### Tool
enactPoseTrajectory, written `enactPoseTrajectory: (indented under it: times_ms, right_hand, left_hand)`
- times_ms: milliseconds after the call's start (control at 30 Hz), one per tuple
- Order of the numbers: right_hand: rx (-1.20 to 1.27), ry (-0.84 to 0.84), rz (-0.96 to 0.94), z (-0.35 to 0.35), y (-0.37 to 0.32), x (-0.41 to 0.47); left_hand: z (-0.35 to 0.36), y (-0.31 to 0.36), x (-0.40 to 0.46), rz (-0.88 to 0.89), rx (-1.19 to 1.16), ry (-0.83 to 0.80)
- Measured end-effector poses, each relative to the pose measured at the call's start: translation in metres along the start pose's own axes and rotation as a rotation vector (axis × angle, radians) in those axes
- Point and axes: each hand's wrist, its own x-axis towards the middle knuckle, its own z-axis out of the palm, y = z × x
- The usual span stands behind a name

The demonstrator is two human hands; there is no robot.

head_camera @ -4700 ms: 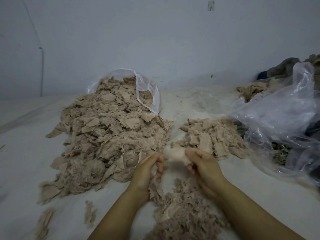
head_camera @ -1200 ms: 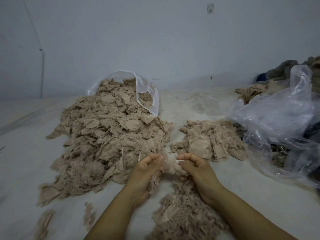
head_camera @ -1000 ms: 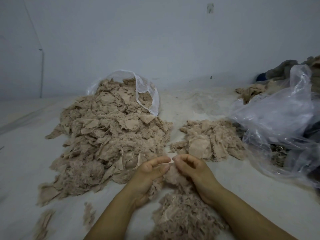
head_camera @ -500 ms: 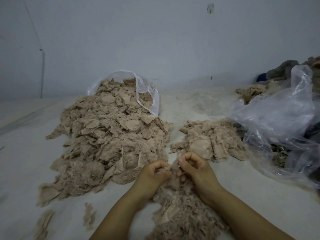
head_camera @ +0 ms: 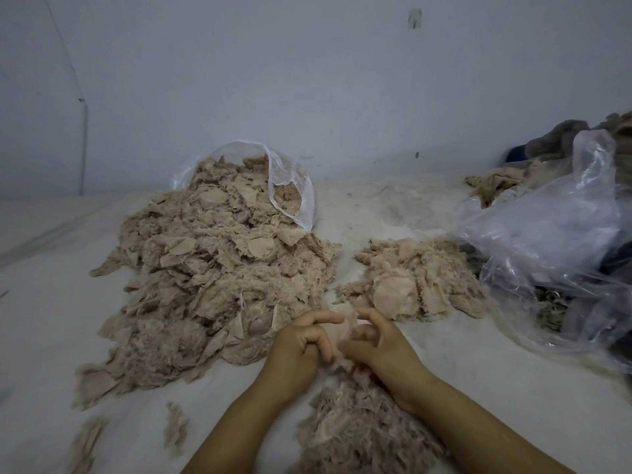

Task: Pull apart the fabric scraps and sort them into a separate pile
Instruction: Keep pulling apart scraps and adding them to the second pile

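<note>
Head view, looking down on a pale cloth-covered surface (head_camera: 427, 378) that carries everything. Largest by far is the big heap of beige fabric scraps (head_camera: 212, 282) on the left, spilling out of a clear plastic bag (head_camera: 290, 186) at its far end; by its bulk it looks like the stock not yet worked. On the right a second crumpled clear bag (head_camera: 554, 241) lies slumped, with darker cloth behind it. Between the two sits a much smaller pile (head_camera: 417, 278), flatter pieces showing on top, which I judge to be the sorted lot. Nearest the person, a modest mound (head_camera: 355, 429) lies between the forearms, probably the batch in hand. A few stray bits (head_camera: 174, 425) lie at lower left.

Smallest of all is the single scrap (head_camera: 343, 328) held just above that near mound. The left hand (head_camera: 301, 347) pinches one side with curled fingers, and the right hand (head_camera: 379, 343) curls on the other side; both grips are narrow and closed on the cloth, knuckles nearly touching.

As a judgement, the job is at an early stage: the sorted pile is small beside the big heap, and this piece has yet to be pulled apart and laid aside.
</note>
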Motion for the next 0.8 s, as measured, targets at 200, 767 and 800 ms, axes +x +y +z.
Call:
enactPoseTrajectory:
  times_ms: [200, 767, 800]
  right_hand:
    - [0.078, 0.085, -0.064, -0.004, -0.002, 0.003]
    - [0.135, 0.075, 0.005, -0.005, -0.002, 0.004]
    - [0.158, 0.117, -0.003, -0.005, -0.003, 0.005]
  left_hand:
    - [-0.002, 0.008, 0.002, -0.291, -0.593, 0.034]
    - [-0.001, 0.016, 0.002, -0.343, -0.357, 0.013]
    - [-0.003, 0.017, 0.003, -0.354, -0.416, 0.074]
